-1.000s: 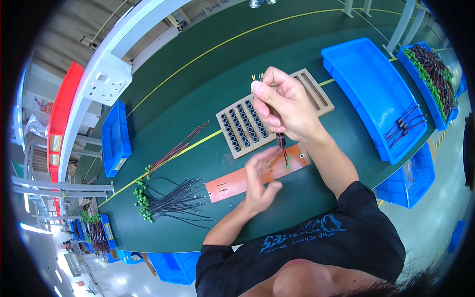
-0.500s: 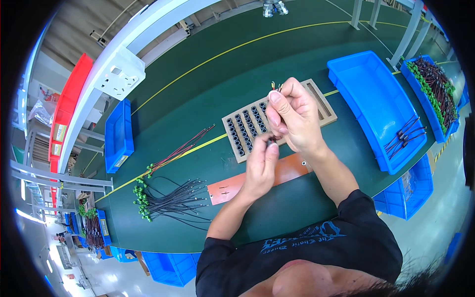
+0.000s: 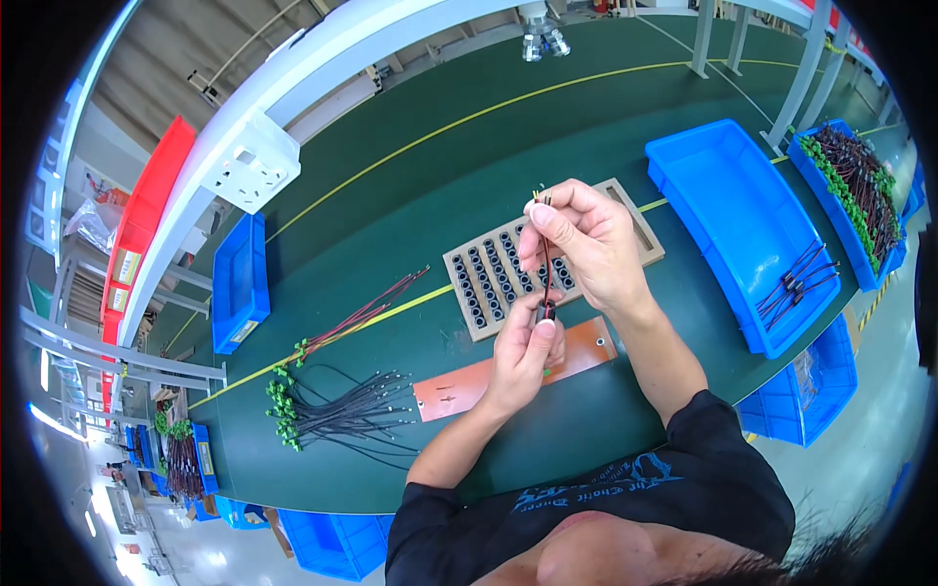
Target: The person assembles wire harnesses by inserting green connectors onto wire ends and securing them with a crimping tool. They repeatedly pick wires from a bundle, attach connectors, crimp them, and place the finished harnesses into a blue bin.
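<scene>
My left hand (image 3: 526, 354) is closed on a small black cylindrical part (image 3: 546, 312), held upright above the bench. From its top, thin dark red and black wires (image 3: 547, 269) run up to my right hand (image 3: 584, 239), which pinches them near their ends between thumb and fingers. The bare-looking tips stick out above that thumb. Behind both hands lies a beige tray (image 3: 475, 330) with rows of black round parts (image 3: 491, 278), partly covered by my hands. Under my left wrist is an orange-brown plate (image 3: 459, 391), with a bit of green showing beside the hand.
Black cables with green connectors (image 3: 337, 410) and a few red wires (image 3: 366, 311) lie to the left. A large blue bin (image 3: 728, 234) at right holds several wired parts (image 3: 799, 283); a fuller bin (image 3: 850, 186) stands beyond. Another blue bin (image 3: 240, 278) sits far left.
My left hand has moved down and slightly right, away from my right hand, so the wires now show stretched between them. My right hand has lowered a little in the view.
</scene>
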